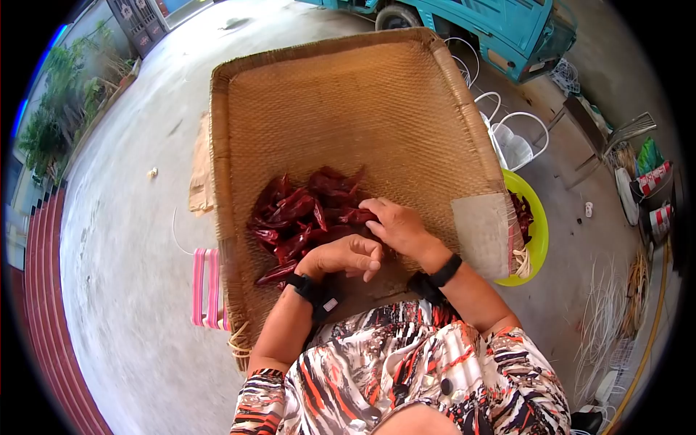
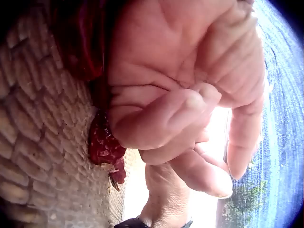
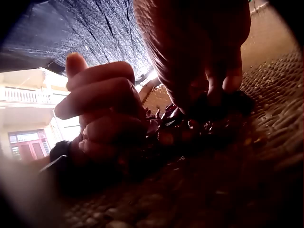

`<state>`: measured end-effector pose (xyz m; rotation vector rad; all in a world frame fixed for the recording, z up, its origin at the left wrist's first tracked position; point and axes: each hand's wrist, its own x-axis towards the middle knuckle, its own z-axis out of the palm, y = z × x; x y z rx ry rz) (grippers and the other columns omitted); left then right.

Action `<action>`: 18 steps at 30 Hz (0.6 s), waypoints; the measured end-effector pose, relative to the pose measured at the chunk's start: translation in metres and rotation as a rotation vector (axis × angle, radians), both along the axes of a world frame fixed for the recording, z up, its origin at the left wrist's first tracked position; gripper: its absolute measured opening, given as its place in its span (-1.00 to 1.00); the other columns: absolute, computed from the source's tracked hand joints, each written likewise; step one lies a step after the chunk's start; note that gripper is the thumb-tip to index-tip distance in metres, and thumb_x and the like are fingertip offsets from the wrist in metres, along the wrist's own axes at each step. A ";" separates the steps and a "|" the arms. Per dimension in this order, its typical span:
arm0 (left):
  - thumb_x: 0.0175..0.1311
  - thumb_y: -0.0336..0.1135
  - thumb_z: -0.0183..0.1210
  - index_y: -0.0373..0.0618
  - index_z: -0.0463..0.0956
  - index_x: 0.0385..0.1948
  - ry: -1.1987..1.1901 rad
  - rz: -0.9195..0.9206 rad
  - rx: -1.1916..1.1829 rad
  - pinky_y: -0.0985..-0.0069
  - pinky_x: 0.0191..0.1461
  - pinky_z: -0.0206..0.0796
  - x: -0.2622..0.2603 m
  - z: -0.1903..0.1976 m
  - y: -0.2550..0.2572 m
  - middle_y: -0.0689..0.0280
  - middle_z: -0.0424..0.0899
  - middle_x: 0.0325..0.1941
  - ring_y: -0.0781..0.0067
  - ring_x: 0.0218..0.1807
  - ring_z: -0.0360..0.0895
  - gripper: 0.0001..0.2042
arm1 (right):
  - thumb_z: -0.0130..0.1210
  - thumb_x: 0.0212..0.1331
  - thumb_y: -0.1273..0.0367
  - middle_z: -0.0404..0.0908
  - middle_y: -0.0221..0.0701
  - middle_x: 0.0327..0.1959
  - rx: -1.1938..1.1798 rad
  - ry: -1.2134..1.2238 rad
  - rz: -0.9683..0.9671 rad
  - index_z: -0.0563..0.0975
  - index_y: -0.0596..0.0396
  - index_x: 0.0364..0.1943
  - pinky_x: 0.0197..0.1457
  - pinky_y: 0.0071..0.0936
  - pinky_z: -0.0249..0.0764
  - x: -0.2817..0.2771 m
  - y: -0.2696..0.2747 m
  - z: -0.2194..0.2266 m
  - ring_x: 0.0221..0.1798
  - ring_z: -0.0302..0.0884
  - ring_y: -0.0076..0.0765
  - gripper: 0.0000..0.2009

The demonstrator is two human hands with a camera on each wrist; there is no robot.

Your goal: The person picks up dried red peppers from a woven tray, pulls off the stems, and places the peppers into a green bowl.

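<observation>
Dark red dried peppers [image 1: 293,210] lie heaped in the lower left part of a large woven tray [image 1: 326,109]. At the heap's right edge, my right hand [image 1: 397,226] pinches a red pepper [image 1: 357,216] between thumb and fingers; its fingertips point down in the dim right wrist view. My left hand [image 1: 344,255] is held above the heap's near side, palm turned inward, fingers loosely curled around nothing. The left wrist view shows that palm [image 2: 161,61] beside a wrinkled pepper [image 2: 107,142] on the weave.
A flat grey-brown sheet [image 1: 484,235] covers the tray's right edge. Beyond it stands a yellow-green basin [image 1: 536,250] with dark red pieces. White baskets [image 1: 513,145] and a teal vehicle [image 1: 493,29] are at upper right, a pink striped stool [image 1: 210,288] at left.
</observation>
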<state>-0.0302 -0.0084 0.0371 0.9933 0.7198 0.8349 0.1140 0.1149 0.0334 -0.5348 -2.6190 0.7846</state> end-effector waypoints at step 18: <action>0.38 -0.18 0.13 -0.07 0.44 -0.09 -0.233 0.507 -0.029 0.70 -0.60 0.15 0.006 -0.009 0.005 0.41 0.51 -0.39 0.73 -0.64 0.21 -0.78 | 0.18 0.15 0.56 0.66 -0.43 -0.23 -0.554 0.313 -0.074 0.56 0.16 -0.11 -0.09 -0.60 0.50 0.049 -0.013 0.034 -0.16 0.57 -0.58 -0.78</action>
